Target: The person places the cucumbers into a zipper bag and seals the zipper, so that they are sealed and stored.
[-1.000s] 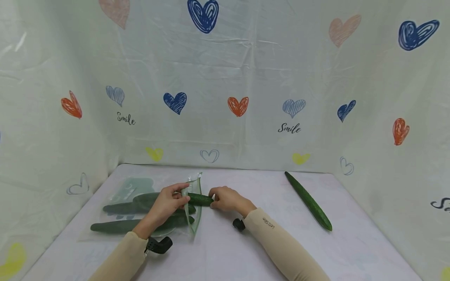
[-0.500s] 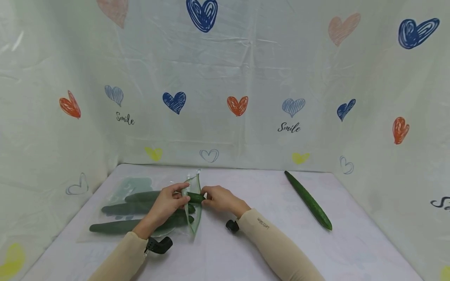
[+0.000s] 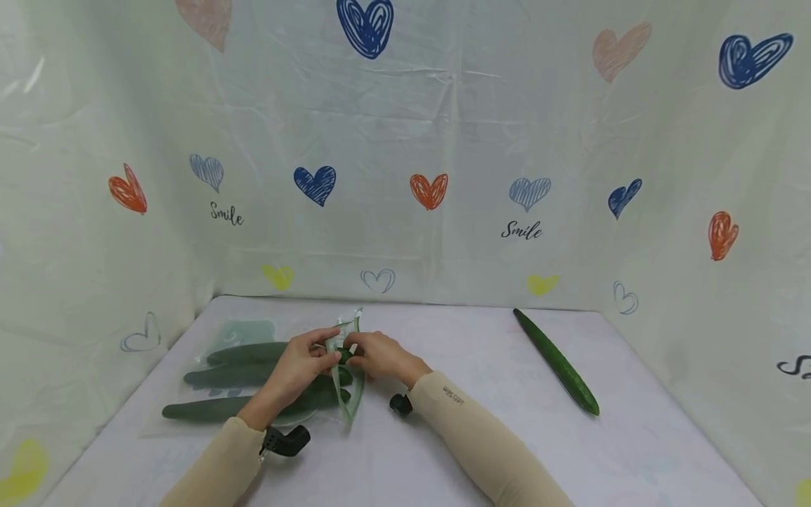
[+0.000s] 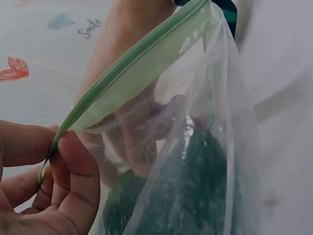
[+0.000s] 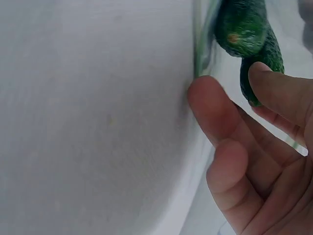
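Note:
A clear zip bag (image 3: 350, 408) with a green-edged mouth lies on the left part of the table. My left hand (image 3: 296, 366) pinches the rim of that mouth between thumb and fingers, as the left wrist view also shows. My right hand (image 3: 383, 358) reaches into the mouth and holds the near end of a cucumber (image 5: 273, 53) with thumb and fingers. Most of this cucumber lies inside the bag. Two more cucumbers, a middle one (image 3: 222, 377) and a front one (image 3: 205, 409), rest in the bag beside it, partly hidden by my left hand and forearm.
Another cucumber (image 3: 557, 362) lies slantwise on the right side of the white table (image 3: 469, 338). A pale curtain (image 3: 469, 141) printed with hearts stands behind and at both sides. Each wrist wears a black camera mount, such as the left mount (image 3: 288, 442).
My right hand has moved left to the bag's mouth, sliding the cucumber deeper inside. Its far end now reaches further left in the bag. My left hand stays at the rim.

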The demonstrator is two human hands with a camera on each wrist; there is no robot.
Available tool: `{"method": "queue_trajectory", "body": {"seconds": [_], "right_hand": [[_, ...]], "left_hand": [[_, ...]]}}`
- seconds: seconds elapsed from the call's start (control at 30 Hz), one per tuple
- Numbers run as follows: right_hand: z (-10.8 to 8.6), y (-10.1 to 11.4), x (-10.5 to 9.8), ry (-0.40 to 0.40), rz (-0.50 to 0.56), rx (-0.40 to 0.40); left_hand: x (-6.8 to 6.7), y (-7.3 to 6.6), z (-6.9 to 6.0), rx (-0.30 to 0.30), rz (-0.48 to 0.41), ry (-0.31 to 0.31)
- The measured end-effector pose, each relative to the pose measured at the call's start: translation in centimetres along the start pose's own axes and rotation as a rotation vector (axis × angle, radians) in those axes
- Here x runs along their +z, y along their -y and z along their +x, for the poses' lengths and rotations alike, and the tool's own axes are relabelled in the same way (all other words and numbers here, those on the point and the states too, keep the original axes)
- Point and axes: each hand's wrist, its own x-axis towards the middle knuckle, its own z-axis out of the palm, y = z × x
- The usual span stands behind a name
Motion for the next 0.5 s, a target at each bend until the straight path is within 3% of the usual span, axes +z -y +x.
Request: {"method": "queue_trajectory", "body": {"seconds": [0.17,0.5], "right_hand": [[0.6,0.4,0.3,0.003,0.021,0.018],[1.2,0.1,0.8,-0.005,-0.065,0.041]], "left_hand": [[-0.4,0.0,0.0,0.005,-0.015,-0.003],[-0.5,0.1,0.0,0.011,-0.022,-0.006]]}}
